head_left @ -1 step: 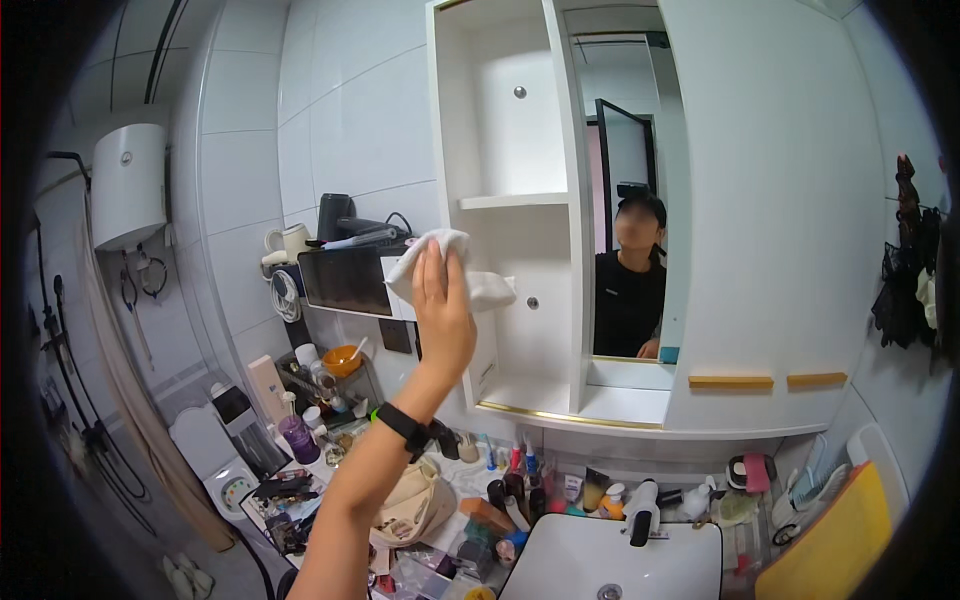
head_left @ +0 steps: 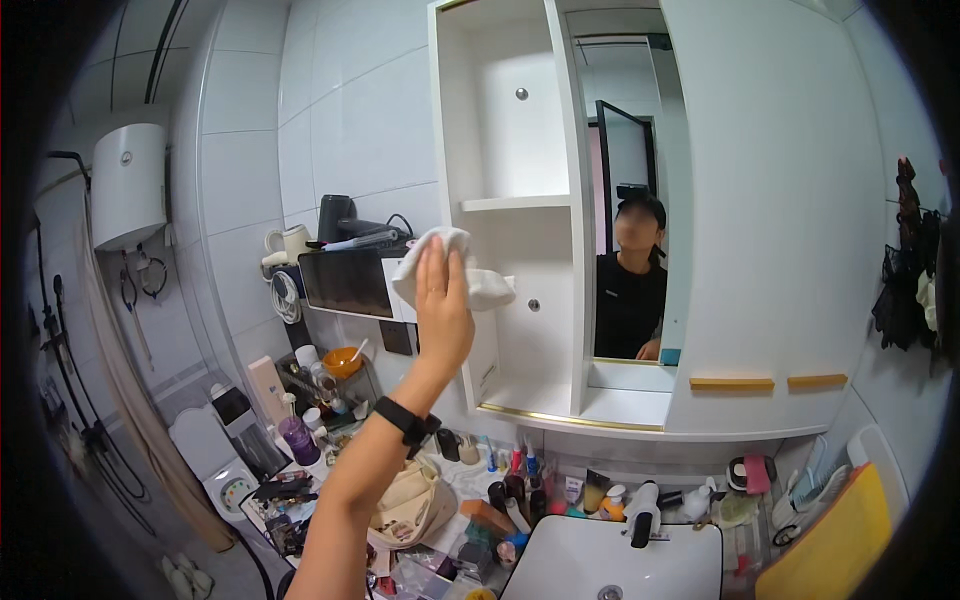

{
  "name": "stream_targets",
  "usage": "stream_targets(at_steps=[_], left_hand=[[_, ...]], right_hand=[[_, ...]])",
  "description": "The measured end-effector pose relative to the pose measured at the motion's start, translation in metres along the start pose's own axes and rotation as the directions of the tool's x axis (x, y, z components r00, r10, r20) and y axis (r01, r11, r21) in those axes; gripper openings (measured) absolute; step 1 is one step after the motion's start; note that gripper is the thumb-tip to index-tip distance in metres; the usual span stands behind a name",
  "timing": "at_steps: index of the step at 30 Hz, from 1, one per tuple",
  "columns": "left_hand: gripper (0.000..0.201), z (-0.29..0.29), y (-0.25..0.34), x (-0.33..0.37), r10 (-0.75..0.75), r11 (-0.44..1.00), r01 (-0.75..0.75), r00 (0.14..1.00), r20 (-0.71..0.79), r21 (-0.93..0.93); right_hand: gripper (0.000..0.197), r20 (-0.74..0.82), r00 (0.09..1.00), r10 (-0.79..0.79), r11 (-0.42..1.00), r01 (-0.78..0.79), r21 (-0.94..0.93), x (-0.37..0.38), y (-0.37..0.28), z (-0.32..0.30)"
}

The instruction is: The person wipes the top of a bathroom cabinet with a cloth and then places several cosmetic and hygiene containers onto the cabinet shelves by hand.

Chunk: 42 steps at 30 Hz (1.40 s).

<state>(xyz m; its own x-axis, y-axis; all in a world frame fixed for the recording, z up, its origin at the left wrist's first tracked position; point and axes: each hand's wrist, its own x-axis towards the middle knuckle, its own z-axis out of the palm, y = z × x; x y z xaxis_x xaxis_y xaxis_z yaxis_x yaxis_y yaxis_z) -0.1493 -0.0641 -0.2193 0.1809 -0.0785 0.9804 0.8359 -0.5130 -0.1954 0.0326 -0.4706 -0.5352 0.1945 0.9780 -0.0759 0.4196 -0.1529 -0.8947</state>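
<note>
My left hand [head_left: 442,310], with a black band on its wrist, is raised to the left side of the white wall cabinet [head_left: 515,202]. Its fingers are pressed over a white cloth [head_left: 490,290], part of which hangs out to the right across the front edge of the open shelves. Whether the cloth touches the cabinet's side panel is hard to tell behind the hand. The open compartments next to it show bare white boards. Outside the direct view is my right hand; only a small patch of a hand shows low in the mirror [head_left: 628,270].
Below lies a cluttered counter with a cream pouch [head_left: 415,505], several bottles and an orange bowl [head_left: 343,361]. A white sink [head_left: 620,560] with a faucet [head_left: 643,512] sits right of it. Behind my hand, a wall-mounted dark-fronted box [head_left: 345,283] carries a hair dryer.
My left hand and the cloth have shifted very slightly; the cloth's upper fold sits a touch farther right. The hold on it is the same.
</note>
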Motion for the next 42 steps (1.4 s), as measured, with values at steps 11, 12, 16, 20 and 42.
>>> stream_targets(at_steps=[11, 12, 16, 20, 42], left_hand=[[0.053, 0.051, -0.064, 0.096, 0.127, 0.987, -0.129, 0.991, -0.033, -0.095], [0.053, 0.054, -0.069, 0.113, 0.129, 0.987, -0.132, 0.991, -0.039, -0.093], [0.053, 0.059, -0.089, 0.180, 0.186, 0.981, -0.190, 0.979, -0.088, -0.043], [0.051, 0.065, -0.101, 0.238, 0.223, 0.975, -0.220, 0.969, -0.111, 0.036], [0.046, 0.078, -0.091, 0.329, 0.224, 0.629, -0.274, 0.960, 0.168, 0.727]], right_hand=[[0.025, 0.097, 0.992, -0.085, 0.991, 0.094, -0.096, 0.027, 0.022, 0.040], [0.028, 0.167, 0.986, 0.027, 0.994, -0.008, -0.113, 0.030, 0.021, 0.041], [0.027, 0.245, 0.969, 0.024, 0.993, 0.005, -0.119, 0.050, 0.055, 0.052], [0.029, 0.258, 0.964, 0.062, 0.998, -0.065, 0.003, 0.061, -0.005, 0.023], [0.032, 0.311, 0.944, 0.109, 0.992, -0.082, -0.099, 0.149, -0.009, 0.010]])
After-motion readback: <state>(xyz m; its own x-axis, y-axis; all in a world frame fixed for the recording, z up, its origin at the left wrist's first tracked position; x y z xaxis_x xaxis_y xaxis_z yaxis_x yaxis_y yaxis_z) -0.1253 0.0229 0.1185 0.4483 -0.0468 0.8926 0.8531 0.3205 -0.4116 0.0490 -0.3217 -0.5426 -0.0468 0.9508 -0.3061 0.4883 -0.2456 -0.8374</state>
